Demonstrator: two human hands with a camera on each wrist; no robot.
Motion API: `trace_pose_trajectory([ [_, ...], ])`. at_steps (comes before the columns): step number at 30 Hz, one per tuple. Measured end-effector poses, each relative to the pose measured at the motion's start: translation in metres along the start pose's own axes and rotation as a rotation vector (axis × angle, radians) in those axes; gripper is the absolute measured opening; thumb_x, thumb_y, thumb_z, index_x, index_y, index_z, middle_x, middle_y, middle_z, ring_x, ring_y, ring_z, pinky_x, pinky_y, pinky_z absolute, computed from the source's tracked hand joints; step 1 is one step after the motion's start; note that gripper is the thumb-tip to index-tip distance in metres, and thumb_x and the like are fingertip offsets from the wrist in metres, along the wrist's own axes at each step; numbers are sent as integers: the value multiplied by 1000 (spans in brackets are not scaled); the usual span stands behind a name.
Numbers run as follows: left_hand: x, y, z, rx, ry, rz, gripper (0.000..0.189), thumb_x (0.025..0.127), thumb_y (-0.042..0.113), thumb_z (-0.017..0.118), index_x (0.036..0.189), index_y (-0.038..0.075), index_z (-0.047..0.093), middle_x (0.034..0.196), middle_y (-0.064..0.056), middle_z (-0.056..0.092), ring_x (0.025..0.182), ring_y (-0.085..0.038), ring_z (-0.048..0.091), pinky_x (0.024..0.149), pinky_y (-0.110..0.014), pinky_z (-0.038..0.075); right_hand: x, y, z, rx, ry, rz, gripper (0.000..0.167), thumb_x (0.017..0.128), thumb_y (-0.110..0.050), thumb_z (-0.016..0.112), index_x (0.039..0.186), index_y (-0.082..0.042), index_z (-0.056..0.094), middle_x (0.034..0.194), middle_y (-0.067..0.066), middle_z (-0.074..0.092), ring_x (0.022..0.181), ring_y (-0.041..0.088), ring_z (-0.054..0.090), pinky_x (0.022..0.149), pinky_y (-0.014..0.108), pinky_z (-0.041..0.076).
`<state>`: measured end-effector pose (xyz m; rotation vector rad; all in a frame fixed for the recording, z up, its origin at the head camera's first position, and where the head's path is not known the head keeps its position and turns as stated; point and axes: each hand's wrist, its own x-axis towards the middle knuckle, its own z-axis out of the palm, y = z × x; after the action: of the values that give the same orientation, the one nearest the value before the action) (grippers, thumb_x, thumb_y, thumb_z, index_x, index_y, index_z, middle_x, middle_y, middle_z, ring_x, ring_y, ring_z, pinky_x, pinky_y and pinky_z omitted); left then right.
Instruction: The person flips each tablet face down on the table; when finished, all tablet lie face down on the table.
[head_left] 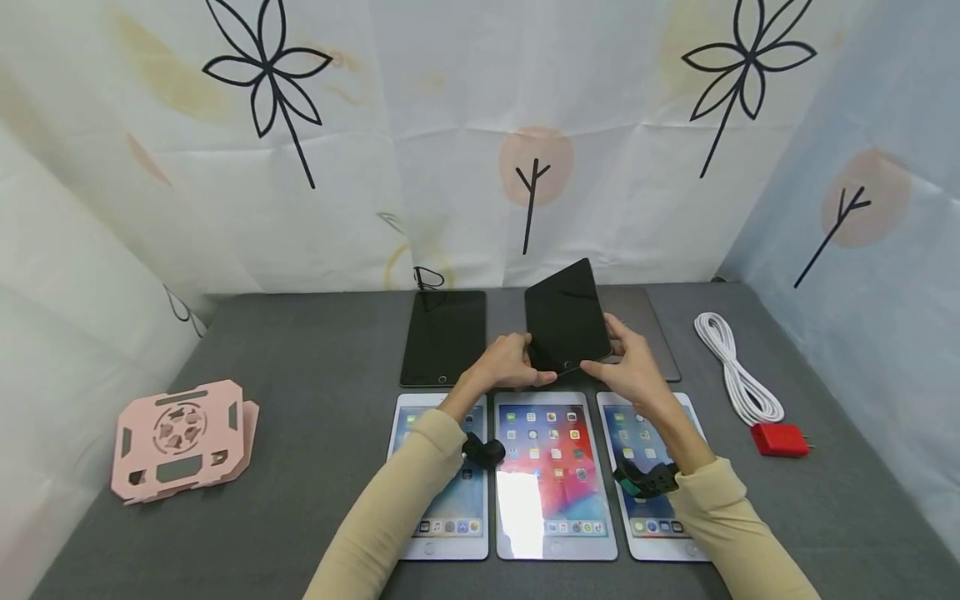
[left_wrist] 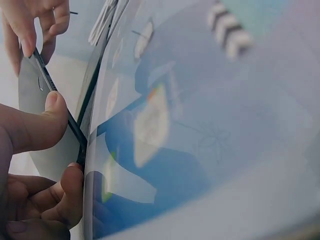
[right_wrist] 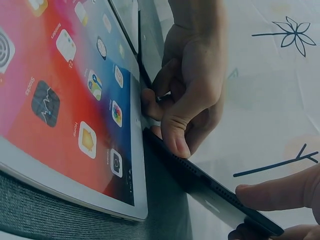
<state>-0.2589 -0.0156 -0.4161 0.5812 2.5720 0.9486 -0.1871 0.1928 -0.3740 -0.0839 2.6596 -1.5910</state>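
Note:
A black tablet is held tilted, its dark screen facing up toward me, over the back row. My left hand pinches its lower left corner, thumb on the front edge. At the right side my right hand grips it, with the thumb near the bottom edge and the fingers behind. The right wrist view shows both thumbs on the edge of the tablet, which has small speaker holes. In the left wrist view the tablet's thin edge slants between the two hands.
Another black tablet lies at back left; a dark flat panel lies behind my right hand. Three lit white tablets, left, middle and right, form the front row. Pink stand left; white cable and red charger right.

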Motion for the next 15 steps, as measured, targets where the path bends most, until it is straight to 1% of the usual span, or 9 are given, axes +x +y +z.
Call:
trace_pose_trajectory([
  [5, 1, 4, 2, -13, -3, 6, 89, 88, 41, 79, 153, -6, 39, 57, 2, 57, 50, -10, 59, 55, -23, 41, -2, -1, -3, 6, 17, -17, 82, 93, -1, 70, 162, -3, 25, 141, 28, 46, 122, 46, 57, 72, 18, 50],
  [8, 2, 7, 5, -21, -4, 10, 88, 89, 40, 78, 153, -6, 40, 57, 2, 57, 49, -10, 59, 56, -22, 41, -3, -3, -4, 9, 28, -30, 83, 93, 1, 69, 162, -3, 25, 140, 28, 46, 118, 44, 60, 70, 14, 50],
  [12, 3, 11, 8, -32, -11, 14, 84, 91, 38, 77, 153, -6, 40, 57, 3, 55, 48, -8, 55, 55, -20, 39, -4, -6, -6, 8, 37, -36, 82, 93, 2, 68, 162, -2, 24, 140, 27, 47, 105, 40, 64, 68, 14, 51],
  [15, 4, 15, 9, -45, -18, 16, 82, 93, 35, 76, 153, -6, 40, 57, 4, 55, 48, -7, 52, 53, -20, 37, -6, -8, -7, -7, 44, -34, 83, 93, 1, 67, 163, -2, 21, 143, 28, 45, 104, 39, 62, 67, 16, 50],
])
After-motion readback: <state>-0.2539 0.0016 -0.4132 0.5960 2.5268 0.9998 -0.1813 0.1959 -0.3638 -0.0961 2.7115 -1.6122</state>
